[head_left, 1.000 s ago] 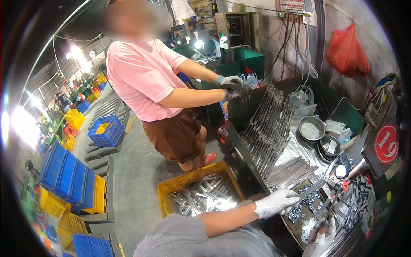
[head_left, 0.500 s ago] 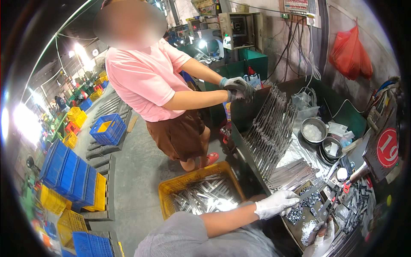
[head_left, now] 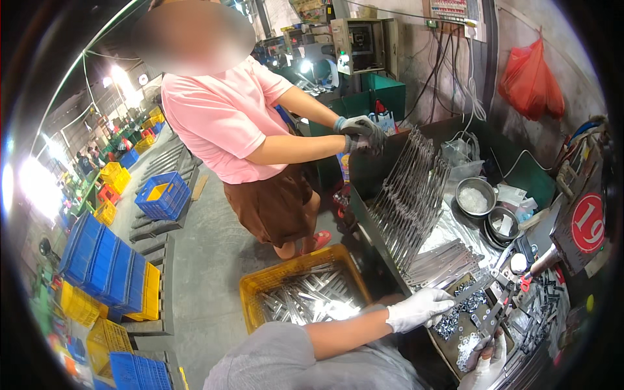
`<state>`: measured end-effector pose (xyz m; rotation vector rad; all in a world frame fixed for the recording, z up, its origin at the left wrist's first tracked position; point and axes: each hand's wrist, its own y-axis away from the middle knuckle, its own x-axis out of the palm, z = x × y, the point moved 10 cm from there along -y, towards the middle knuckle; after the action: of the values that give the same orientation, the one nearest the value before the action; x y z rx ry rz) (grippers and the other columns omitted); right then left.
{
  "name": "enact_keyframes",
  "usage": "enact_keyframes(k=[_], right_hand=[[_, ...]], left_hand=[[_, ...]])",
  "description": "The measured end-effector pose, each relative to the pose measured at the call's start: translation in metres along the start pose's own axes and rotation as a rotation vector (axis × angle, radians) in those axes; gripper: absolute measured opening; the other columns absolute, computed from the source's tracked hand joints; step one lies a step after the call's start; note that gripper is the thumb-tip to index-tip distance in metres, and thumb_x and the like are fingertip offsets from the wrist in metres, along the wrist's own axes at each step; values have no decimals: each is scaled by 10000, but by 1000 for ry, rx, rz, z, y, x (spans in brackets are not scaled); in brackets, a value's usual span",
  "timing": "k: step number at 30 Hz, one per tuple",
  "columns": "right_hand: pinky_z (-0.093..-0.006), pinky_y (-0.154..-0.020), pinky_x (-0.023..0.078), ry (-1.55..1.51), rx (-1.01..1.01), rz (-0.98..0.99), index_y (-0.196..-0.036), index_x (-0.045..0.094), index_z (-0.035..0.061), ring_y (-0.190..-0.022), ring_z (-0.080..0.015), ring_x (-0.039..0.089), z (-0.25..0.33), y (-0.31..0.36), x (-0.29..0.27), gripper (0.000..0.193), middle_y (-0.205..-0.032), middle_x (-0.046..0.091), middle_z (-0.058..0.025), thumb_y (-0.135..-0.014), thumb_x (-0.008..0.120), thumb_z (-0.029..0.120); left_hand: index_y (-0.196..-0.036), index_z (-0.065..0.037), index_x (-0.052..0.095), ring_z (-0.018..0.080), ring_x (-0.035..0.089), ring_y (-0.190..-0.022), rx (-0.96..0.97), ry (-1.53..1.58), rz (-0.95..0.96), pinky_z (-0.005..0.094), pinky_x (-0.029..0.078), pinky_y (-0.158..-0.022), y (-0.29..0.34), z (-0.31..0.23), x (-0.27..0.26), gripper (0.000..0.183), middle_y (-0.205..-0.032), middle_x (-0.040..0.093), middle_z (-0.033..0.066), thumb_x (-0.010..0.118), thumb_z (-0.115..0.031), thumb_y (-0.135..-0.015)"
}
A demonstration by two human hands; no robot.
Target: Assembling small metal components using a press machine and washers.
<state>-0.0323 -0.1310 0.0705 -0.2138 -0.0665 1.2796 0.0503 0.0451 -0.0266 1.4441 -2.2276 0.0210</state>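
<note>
My left hand [head_left: 421, 310], in a white glove, pinches the near end of a flat metal strip [head_left: 473, 291] that slants up to the right. Lower right, my right hand [head_left: 489, 367], gloved in white too, has its fingers closed around a dark metal piece [head_left: 492, 320]; its lower end is hidden in the glove. Beneath both hands lies a shallow tray [head_left: 448, 356] with small dark fittings [head_left: 450, 325] and pale washers [head_left: 467, 351]. A bundle of flat metal strips [head_left: 445, 265] rests just beyond my left hand.
A co-worker in a pink shirt [head_left: 211, 123] stands across, gloved hands [head_left: 364, 133] together by the bench wall. Long metal rods [head_left: 411, 195] lean in a rack. Bowls [head_left: 474, 197] sit at the back. A yellow crate [head_left: 250, 286] of metal strips stands on the floor.
My two hands and the pieces in them stay almost where they were. The co-worker's upper body shifts slightly, with the gloved hands still together.
</note>
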Motion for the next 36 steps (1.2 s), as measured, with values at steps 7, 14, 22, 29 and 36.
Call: enact_keyframes(k=[7,14,22,29,36], right_hand=[[-207,-520,293,55,26,53,-1306,497,-10,-578,-69,409,-9,-1,-3,681,-810,542,-24,-883,555,520],[-195,-525,287,-3,35,47,-1307,498,-9,-594,-58,409,-7,0,-2,674,-803,531,-4,-868,574,497],[-176,-605,356,-80,100,66,-1314,491,-20,-731,-89,489,-12,2,-4,717,-898,545,-31,-826,624,488],[-196,-658,383,-126,141,50,-1313,489,-23,-827,-113,488,-4,4,3,735,-964,532,-59,-823,628,507],[-213,-695,403,-111,151,100,-1314,477,-41,-833,-121,478,-3,5,4,709,-1017,532,-83,-866,610,491]], left_hand=[[-973,-31,605,29,455,-543,4,-9,-1,187,374,-460,4,-6,3,204,-733,537,-38,532,-221,-964],[-941,-38,580,33,461,-548,-8,-35,23,179,366,-460,7,-11,7,209,-714,535,-32,532,-240,-966],[-956,-41,577,27,462,-536,-1,-23,7,171,361,-447,4,-6,6,202,-733,543,-31,530,-237,-966],[-985,-37,601,26,458,-526,-12,24,4,178,367,-446,0,0,0,183,-746,545,-34,535,-206,-960],[-967,-36,583,24,461,-561,-19,-12,22,172,357,-460,5,-4,4,208,-746,538,-36,531,-237,-966]])
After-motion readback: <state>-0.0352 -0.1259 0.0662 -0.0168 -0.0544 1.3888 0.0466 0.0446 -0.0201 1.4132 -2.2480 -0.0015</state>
